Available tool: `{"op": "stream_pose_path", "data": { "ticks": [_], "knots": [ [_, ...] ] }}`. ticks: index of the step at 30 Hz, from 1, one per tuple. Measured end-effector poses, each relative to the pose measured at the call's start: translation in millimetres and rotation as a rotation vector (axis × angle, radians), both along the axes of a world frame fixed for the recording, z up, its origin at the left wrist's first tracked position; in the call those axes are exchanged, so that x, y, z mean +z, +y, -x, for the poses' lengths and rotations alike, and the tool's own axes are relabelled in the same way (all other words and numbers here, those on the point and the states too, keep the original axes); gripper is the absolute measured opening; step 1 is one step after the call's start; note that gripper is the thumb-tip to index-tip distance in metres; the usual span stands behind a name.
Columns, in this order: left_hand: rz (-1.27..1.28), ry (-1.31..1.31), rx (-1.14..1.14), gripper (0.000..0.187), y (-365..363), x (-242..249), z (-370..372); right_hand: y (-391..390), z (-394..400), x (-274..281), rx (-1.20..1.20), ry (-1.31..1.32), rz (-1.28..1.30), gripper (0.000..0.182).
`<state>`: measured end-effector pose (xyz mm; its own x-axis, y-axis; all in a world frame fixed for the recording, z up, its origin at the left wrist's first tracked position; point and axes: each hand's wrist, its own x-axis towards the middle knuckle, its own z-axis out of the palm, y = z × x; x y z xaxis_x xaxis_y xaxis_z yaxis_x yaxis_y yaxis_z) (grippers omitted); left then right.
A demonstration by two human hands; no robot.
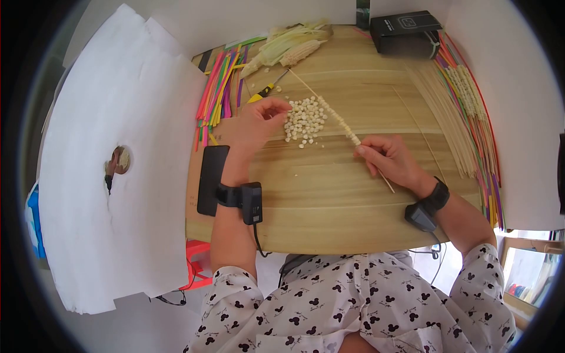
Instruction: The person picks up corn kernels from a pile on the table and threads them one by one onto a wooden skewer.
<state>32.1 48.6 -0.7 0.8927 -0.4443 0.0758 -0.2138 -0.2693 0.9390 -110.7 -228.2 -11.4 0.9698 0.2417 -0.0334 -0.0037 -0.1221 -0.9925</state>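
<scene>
My right hand [389,160] is closed on a thin wooden skewer [303,83], which slants up to the left over the table. A row of pale corn kernels [338,120] is threaded along the skewer's middle, just above my fingers. At the left edge of a loose pile of corn kernels [306,119], my left hand [262,117] has its thumb and fingers drawn together. Whatever is between those fingertips is too small to make out. Behind my left hand lies a yellow and black screwdriver [263,93].
Corn cobs with husk [288,50] lie at the back. Colourful strips [220,88] and a black phone [212,179] are on the left. A black box [406,32] stands back right, near bare skewers [444,112] and kernel-threaded skewers [468,94]. One skewer [421,129] lies apart.
</scene>
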Motion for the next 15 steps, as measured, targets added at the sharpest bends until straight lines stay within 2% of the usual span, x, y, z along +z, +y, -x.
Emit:
{"op": "stream_pose_path", "data": {
  "ticks": [6,10,15],
  "knots": [
    [-0.279,-0.14,-0.032,0.015,-7,-7,5,0,1,3,-0.005,0.017,0.02,0.024],
    [-0.274,-0.184,-0.009,0.013,-10,-6,8,1,1,5,0.002,0.023,0.035,0.024],
    [-0.389,-0.257,-0.006,0.013,-9,0,9,3,1,13,0.056,0.017,0.038,0.023]
  ]
}}
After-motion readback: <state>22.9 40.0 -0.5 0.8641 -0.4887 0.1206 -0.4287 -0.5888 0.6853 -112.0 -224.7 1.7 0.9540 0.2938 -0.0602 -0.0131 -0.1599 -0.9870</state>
